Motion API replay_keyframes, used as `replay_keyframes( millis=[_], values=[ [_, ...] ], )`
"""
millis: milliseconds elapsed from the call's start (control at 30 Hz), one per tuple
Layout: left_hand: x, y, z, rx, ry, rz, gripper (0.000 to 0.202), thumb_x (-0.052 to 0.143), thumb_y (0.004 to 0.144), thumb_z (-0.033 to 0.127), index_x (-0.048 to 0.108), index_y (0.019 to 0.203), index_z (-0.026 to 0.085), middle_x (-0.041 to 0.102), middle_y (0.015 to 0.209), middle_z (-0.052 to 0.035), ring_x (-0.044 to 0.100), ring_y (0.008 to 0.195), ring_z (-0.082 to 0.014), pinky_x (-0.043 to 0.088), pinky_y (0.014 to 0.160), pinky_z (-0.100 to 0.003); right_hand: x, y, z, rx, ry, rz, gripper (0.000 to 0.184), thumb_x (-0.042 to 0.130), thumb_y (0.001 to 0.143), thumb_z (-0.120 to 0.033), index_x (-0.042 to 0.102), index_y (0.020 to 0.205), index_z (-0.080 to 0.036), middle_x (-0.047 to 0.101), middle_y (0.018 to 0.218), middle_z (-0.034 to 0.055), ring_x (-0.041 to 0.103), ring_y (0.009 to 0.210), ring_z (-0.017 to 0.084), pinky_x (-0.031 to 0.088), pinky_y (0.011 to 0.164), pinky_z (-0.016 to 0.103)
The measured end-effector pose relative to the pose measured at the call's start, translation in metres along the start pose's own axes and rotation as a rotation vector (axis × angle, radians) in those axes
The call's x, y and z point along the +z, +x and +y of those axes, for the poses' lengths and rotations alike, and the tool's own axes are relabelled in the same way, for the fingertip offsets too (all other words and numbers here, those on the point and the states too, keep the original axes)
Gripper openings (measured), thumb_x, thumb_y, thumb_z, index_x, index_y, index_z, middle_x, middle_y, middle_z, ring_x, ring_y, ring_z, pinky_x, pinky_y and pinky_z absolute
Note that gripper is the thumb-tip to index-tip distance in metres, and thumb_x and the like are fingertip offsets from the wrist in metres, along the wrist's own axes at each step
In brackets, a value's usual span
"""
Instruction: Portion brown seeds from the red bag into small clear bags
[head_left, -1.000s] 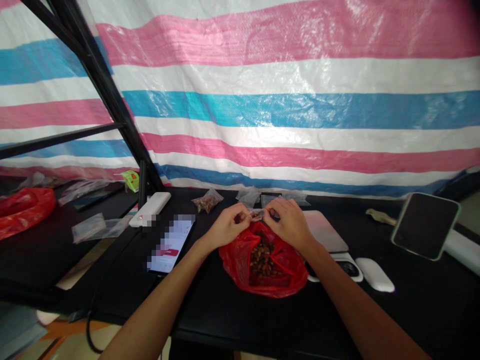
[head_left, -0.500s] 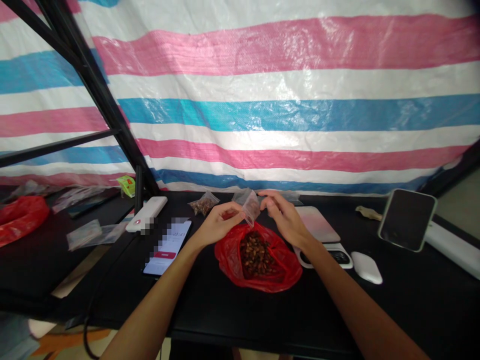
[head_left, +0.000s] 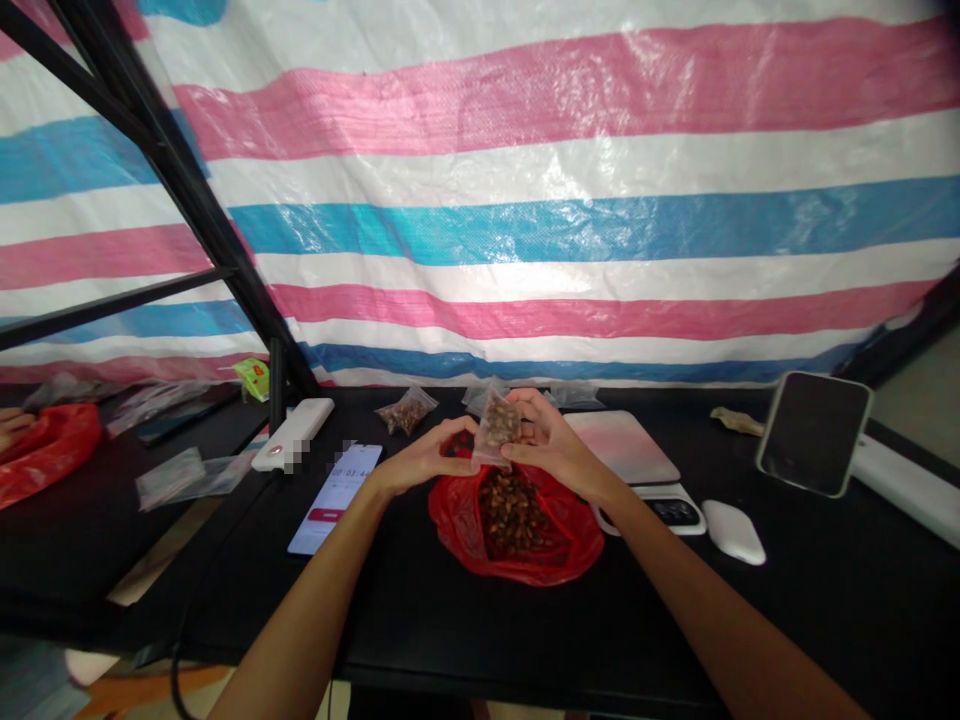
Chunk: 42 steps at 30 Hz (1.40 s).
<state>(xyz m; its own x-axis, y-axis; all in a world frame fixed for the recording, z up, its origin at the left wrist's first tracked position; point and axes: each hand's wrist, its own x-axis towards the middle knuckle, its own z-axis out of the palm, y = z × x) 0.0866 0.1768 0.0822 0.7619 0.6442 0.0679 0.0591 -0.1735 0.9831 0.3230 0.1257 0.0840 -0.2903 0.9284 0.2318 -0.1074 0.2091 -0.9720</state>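
A small clear plastic bag (head_left: 496, 428) with brown pieces inside is held up between my two hands. My left hand (head_left: 435, 455) pinches its left edge. On the other side, my right hand (head_left: 546, 440) grips it with thumb and fingers. Just below and nearer to me lies a red plastic bag (head_left: 581, 555), its mouth spread wide around a heap of small brown dried pieces (head_left: 516, 512). Another filled clear bag (head_left: 407, 409) rests on the black table beyond my left hand. Flat clear bags (head_left: 577, 397) lie behind my right hand.
Right of the red bag are a kitchen scale (head_left: 622, 447), a white rounded case (head_left: 733, 531) and a propped phone (head_left: 816, 434). A lit phone (head_left: 334, 500) and a white power strip (head_left: 294, 432) lie left. Another person's hand (head_left: 13, 425) is at a second red bag (head_left: 52, 450).
The small clear bag has turned so its filled face shows, and my right hand has closed onto it. At far left, another person's hand has come into view over the second red bag.
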Motion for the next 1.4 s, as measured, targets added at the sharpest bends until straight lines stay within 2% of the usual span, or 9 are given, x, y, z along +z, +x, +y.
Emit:
replay_keyframes(
  millis=[100, 200, 333, 567, 700, 900, 1033, 1233, 1400],
  values=[
    [0.001, 0.002, -0.004, -0.073, 0.022, -0.082, 0.033, 0.074, 0.070, 0.014, 0.066, 0.102, 0.019, 0.064, 0.099, -0.0011, 0.058, 0.099, -0.0208, 0.044, 0.092, -0.032, -0.009, -0.002, -0.005, -0.054, -0.073, -0.038, 0.053, 0.082, 0.076, -0.025, 0.046, 0.116, -0.031, 0.060, 0.112, -0.0008, 0.064, 0.101, 0.019, 0.051, 0.089, 0.033],
    [0.001, 0.006, -0.009, -0.074, -0.019, -0.111, 0.035, 0.060, 0.061, 0.005, 0.064, 0.094, 0.017, 0.065, 0.091, -0.0008, 0.058, 0.087, -0.0175, 0.043, 0.081, -0.028, -0.014, -0.005, -0.010, -0.061, -0.234, -0.151, 0.048, 0.077, 0.075, -0.014, 0.050, 0.112, -0.029, 0.057, 0.106, -0.0023, 0.060, 0.101, 0.019, 0.049, 0.091, 0.032],
    [0.001, 0.008, -0.009, -0.024, -0.033, 0.012, 0.034, 0.051, 0.057, 0.005, 0.062, 0.088, 0.016, 0.062, 0.085, 0.0004, 0.055, 0.080, -0.0149, 0.040, 0.073, -0.025, -0.011, -0.009, -0.016, -0.010, -0.334, -0.230, 0.047, 0.073, 0.074, -0.008, 0.052, 0.111, -0.028, 0.056, 0.104, -0.0023, 0.060, 0.101, 0.019, 0.049, 0.088, 0.031],
    [0.001, 0.007, -0.006, 0.046, -0.132, 0.209, 0.034, 0.052, 0.060, 0.004, 0.059, 0.090, 0.019, 0.055, 0.079, 0.0039, 0.046, 0.067, -0.0100, 0.031, 0.060, -0.021, -0.009, -0.006, -0.018, 0.015, -0.283, -0.199, 0.026, 0.075, 0.082, -0.021, 0.055, 0.100, -0.024, 0.058, 0.094, -0.0025, 0.059, 0.090, 0.017, 0.046, 0.082, 0.030],
    [0.003, 0.007, -0.007, 0.066, -0.213, 0.241, 0.033, 0.058, 0.063, 0.004, 0.060, 0.092, 0.019, 0.059, 0.084, 0.0030, 0.052, 0.072, -0.0108, 0.037, 0.066, -0.021, -0.010, -0.003, -0.016, -0.078, -0.324, -0.083, 0.019, 0.076, 0.085, -0.028, 0.060, 0.092, -0.023, 0.059, 0.091, -0.0020, 0.057, 0.087, 0.017, 0.044, 0.082, 0.031],
    [0.004, 0.007, -0.004, 0.095, -0.286, 0.203, 0.038, 0.065, 0.065, 0.005, 0.067, 0.101, 0.019, 0.066, 0.105, -0.0027, 0.062, 0.093, -0.0171, 0.046, 0.084, -0.027, -0.007, -0.001, -0.015, -0.149, -0.452, 0.015, 0.014, 0.076, 0.085, -0.030, 0.065, 0.092, -0.023, 0.067, 0.091, 0.0002, 0.060, 0.086, 0.020, 0.046, 0.082, 0.034],
    [0.003, 0.007, -0.003, 0.120, -0.342, 0.184, 0.050, 0.065, 0.061, 0.001, 0.067, 0.107, 0.022, 0.067, 0.109, -0.0022, 0.062, 0.094, -0.0163, 0.046, 0.083, -0.025, -0.006, -0.001, -0.014, -0.152, -0.486, 0.047, 0.013, 0.074, 0.087, -0.032, 0.066, 0.091, -0.023, 0.070, 0.090, 0.0008, 0.062, 0.084, 0.020, 0.048, 0.082, 0.035],
    [0.002, 0.005, -0.001, 0.126, -0.395, 0.165, 0.060, 0.058, 0.055, 0.003, 0.065, 0.111, 0.025, 0.065, 0.130, -0.0039, 0.062, 0.110, -0.0215, 0.050, 0.084, -0.027, -0.006, -0.001, -0.011, -0.161, -0.558, 0.092, 0.014, 0.078, 0.083, -0.032, 0.067, 0.086, -0.024, 0.070, 0.089, 0.0003, 0.063, 0.083, 0.020, 0.048, 0.080, 0.035],
    [0.002, 0.001, 0.005, 0.097, -0.392, 0.100, 0.048, 0.068, 0.069, 0.013, 0.067, 0.115, 0.023, 0.066, 0.121, -0.0062, 0.062, 0.107, -0.0222, 0.049, 0.089, -0.030, -0.005, -0.001, -0.015, -0.219, -0.668, 0.128, 0.013, 0.078, 0.083, -0.030, 0.067, 0.080, -0.025, 0.070, 0.081, -0.0001, 0.061, 0.076, 0.020, 0.046, 0.075, 0.035]
  ],
)
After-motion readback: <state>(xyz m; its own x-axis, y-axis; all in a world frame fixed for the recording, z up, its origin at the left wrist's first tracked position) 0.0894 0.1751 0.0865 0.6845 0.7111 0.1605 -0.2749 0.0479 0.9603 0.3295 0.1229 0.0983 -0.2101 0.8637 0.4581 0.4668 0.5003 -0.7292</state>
